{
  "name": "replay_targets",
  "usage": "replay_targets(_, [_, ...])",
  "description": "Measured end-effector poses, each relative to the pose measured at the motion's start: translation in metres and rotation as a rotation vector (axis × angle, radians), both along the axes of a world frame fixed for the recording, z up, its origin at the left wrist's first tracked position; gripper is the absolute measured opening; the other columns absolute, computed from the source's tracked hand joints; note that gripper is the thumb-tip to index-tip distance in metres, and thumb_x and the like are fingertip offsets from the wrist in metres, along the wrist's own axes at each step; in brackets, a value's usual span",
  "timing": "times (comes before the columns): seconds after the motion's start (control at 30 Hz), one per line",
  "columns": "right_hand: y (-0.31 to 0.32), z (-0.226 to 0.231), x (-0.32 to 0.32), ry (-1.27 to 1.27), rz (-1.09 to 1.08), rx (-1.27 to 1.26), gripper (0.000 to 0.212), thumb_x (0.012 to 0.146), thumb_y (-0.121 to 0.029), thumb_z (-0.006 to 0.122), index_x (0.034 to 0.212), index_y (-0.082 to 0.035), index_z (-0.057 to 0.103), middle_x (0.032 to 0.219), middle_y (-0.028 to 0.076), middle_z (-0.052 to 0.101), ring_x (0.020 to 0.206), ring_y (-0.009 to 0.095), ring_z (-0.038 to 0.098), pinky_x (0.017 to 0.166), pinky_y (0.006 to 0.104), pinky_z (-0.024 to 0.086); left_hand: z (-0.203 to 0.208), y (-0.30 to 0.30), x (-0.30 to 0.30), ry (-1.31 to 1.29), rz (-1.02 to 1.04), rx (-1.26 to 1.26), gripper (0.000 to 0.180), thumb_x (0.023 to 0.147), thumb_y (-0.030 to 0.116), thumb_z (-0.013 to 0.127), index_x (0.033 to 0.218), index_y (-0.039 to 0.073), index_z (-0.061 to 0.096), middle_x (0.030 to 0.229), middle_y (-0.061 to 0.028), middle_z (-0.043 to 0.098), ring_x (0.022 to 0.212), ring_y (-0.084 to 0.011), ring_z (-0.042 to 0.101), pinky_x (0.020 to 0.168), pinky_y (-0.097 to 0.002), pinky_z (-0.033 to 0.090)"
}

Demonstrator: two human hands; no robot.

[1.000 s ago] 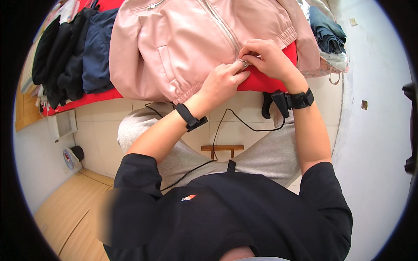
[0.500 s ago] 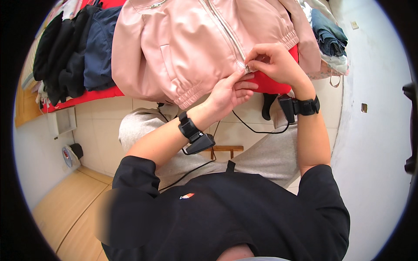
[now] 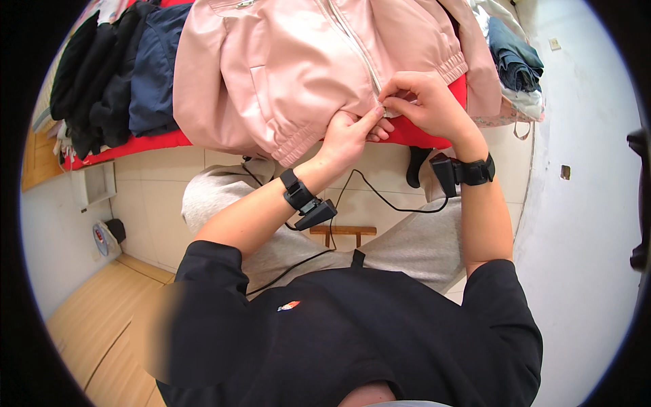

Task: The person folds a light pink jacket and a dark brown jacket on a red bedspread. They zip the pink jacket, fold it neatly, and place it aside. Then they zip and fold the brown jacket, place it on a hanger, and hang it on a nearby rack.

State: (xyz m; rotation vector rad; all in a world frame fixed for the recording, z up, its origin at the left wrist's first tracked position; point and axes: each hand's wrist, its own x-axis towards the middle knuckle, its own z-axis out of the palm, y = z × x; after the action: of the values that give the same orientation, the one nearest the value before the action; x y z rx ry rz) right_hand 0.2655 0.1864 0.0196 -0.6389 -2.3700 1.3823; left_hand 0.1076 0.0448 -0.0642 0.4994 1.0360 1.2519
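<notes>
A pink zip-up jacket (image 3: 291,74) with a gathered hem lies spread in front of me. Its zipper (image 3: 354,41) runs down to the hem, where both hands meet. My left hand (image 3: 349,138) is closed on the jacket's hem edge beside the zipper's bottom end, thumb on top and fingers curled beneath. At that same end, the thumb and forefinger of my right hand (image 3: 427,102) pinch the zipper. The fingertips hide the zipper's small end parts.
Under the jacket is a red cover (image 3: 420,132). Dark folded clothes (image 3: 112,74) and a navy garment (image 3: 159,71) lie on the left; rolled jeans (image 3: 512,54) lie at right. A black cable (image 3: 400,207) loops over my lap, and a white wall (image 3: 583,224) stands at right.
My left hand has turned and shifted slightly up, its fingers now curled under the hem rather than stretched out. The right hand keeps its pinch, nearly in place. The cable's loop has risen.
</notes>
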Motion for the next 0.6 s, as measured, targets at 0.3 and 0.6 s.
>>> replay_targets(0.3, [0.003, -0.003, 0.001, -0.031, 0.013, -0.034, 0.007, 0.096, 0.001, 0.075, 0.103, 0.004, 0.076, 0.089, 0.012, 0.081, 0.082, 0.019, 0.078, 0.077, 0.0322, 0.062, 0.004, 0.000, -0.003, 0.093, -0.070, -0.056, 0.032, 0.115, 0.031, 0.067, 0.109, 0.003, 0.079, 0.098, -0.0055, 0.081, 0.087, -0.0104, 0.073, 0.082, -0.0263, 0.057])
replay_targets(0.6, [0.002, -0.007, 0.007, -0.010, -0.008, 0.052, 0.013, 0.095, 0.005, 0.076, 0.108, 0.003, 0.077, 0.091, 0.013, 0.081, 0.085, 0.021, 0.080, 0.081, 0.0328, 0.064, 0.059, -0.003, -0.029, 0.293, -0.567, 0.040, 0.024, 0.107, 0.025, 0.076, 0.100, 0.003, 0.081, 0.081, -0.0039, 0.078, 0.065, -0.0082, 0.071, 0.058, -0.0229, 0.052])
